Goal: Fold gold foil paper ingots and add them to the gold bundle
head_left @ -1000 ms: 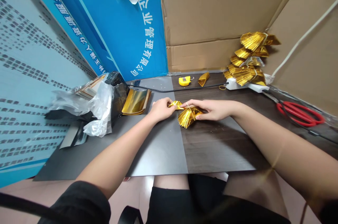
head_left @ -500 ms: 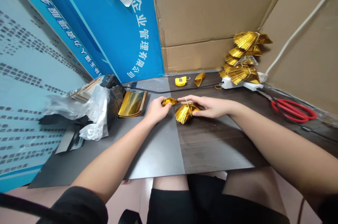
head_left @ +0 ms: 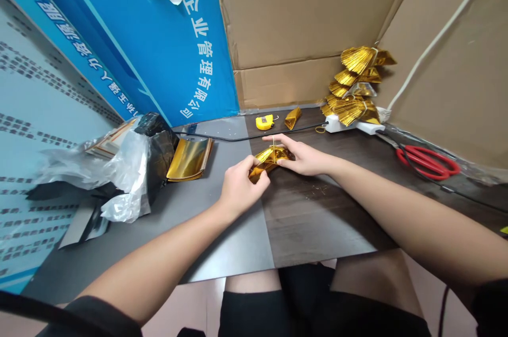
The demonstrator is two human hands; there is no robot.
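A bundle of folded gold foil paper (head_left: 270, 155) is held between both hands, low over the middle of the table. My right hand (head_left: 305, 157) grips its right end, thumb in front. A pale rubber band (head_left: 273, 142) runs up from the bundle to my outstretched right index finger. On the left, my left hand (head_left: 244, 182) pinches a gold foil piece (head_left: 256, 173) between thumb and fingers, close against the bundle. Whether that piece is apart from the bundle is hard to see. My left fingers hide part of it.
Flat gold foil sheets (head_left: 189, 158) lie left, beside crumpled plastic wrapping (head_left: 135, 178). Behind the hands are a yellow tape measure (head_left: 264, 122) and a folded gold piece (head_left: 292, 118). Tied gold bundles (head_left: 353, 88) pile up by a white power strip (head_left: 353, 126); red-handled scissors (head_left: 428, 161) lie right.
My left hand has brought its gold foil piece rightward against the banded bundle. The bundle has turned, its fanned edge now toward my left fingers. The view has shifted slightly.
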